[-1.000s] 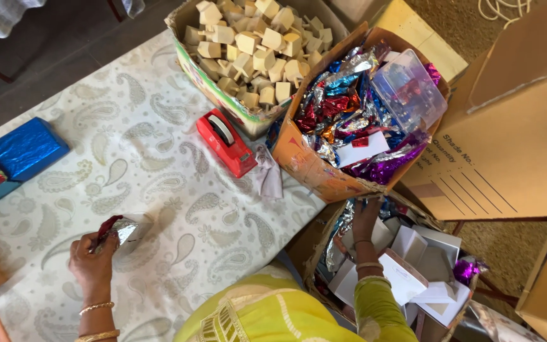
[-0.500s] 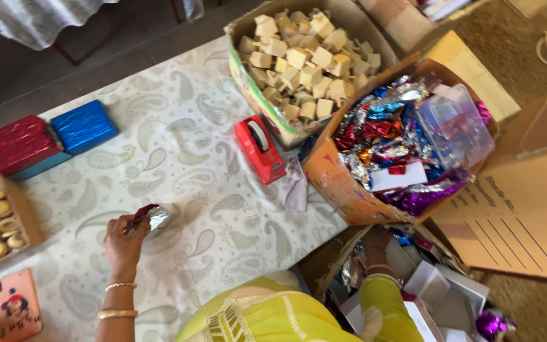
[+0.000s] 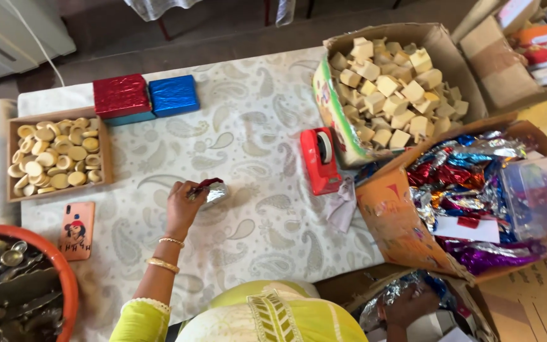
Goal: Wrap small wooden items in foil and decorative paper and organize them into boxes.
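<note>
My left hand (image 3: 183,204) rests on the patterned tablecloth (image 3: 254,145), fingers closed on a small piece wrapped in silver and red foil (image 3: 210,190). My right hand (image 3: 406,305) is down below the table edge, reaching into a low box of foil wrappers and white cartons (image 3: 413,304); what it holds is hidden. A red tape dispenser (image 3: 319,159) stands to the right of my left hand.
A cardboard box of beige cubes (image 3: 392,88) and a box of coloured foil wrappers (image 3: 470,196) sit at right. Red (image 3: 120,95) and blue (image 3: 173,95) foil-wrapped blocks lie at the back. A tray of round beige pieces (image 3: 55,158), a phone (image 3: 76,229) and an orange basin (image 3: 26,285) are at left.
The view has swung left and down, bringing the tray, phone and basin into sight. My left hand stays on the foil piece; my right hand stays low in the box.
</note>
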